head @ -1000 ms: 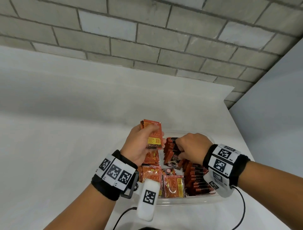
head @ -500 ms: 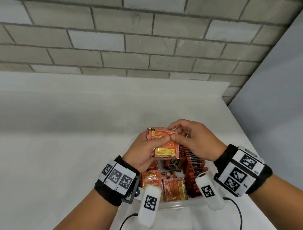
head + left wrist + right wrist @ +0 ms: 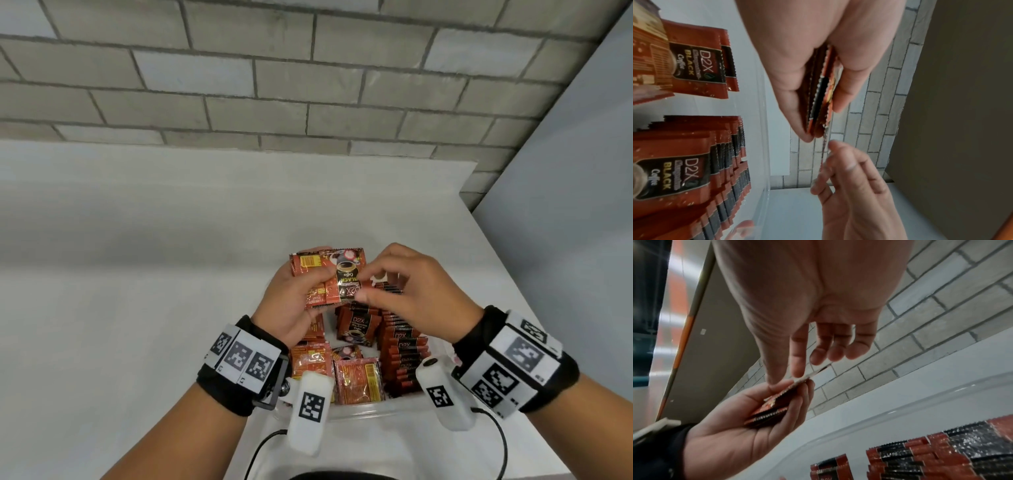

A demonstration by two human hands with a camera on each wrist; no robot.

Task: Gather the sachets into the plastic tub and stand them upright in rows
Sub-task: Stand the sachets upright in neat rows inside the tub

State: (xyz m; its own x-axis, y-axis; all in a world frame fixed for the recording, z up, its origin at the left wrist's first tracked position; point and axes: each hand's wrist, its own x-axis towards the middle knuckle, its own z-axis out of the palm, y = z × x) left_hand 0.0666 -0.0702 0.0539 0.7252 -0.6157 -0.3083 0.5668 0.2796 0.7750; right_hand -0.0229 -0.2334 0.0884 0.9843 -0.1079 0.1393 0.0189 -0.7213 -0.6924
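My left hand (image 3: 294, 301) grips a small stack of red-and-black coffee sachets (image 3: 329, 279) above the clear plastic tub (image 3: 370, 409). My right hand (image 3: 407, 291) pinches the edge of the front sachet (image 3: 347, 286) between thumb and forefinger. The left wrist view shows the stack (image 3: 821, 95) edge-on between thumb and fingers, with the right hand (image 3: 851, 178) at its end. The right wrist view shows the pinch on the sachet edge (image 3: 803, 378). In the tub a row of sachets (image 3: 402, 349) stands upright at the right; others (image 3: 358, 378) lie flat at the left and front.
The tub sits on a white table (image 3: 137, 325) near its right edge. A grey brick wall (image 3: 274, 85) runs behind and a grey panel (image 3: 565, 205) stands at the right. Wrist camera cables (image 3: 500, 442) hang in front of the tub.
My right hand left the upright row in the tub and rose to the stack in my left hand. It now pinches the front sachet, which shows its black face.
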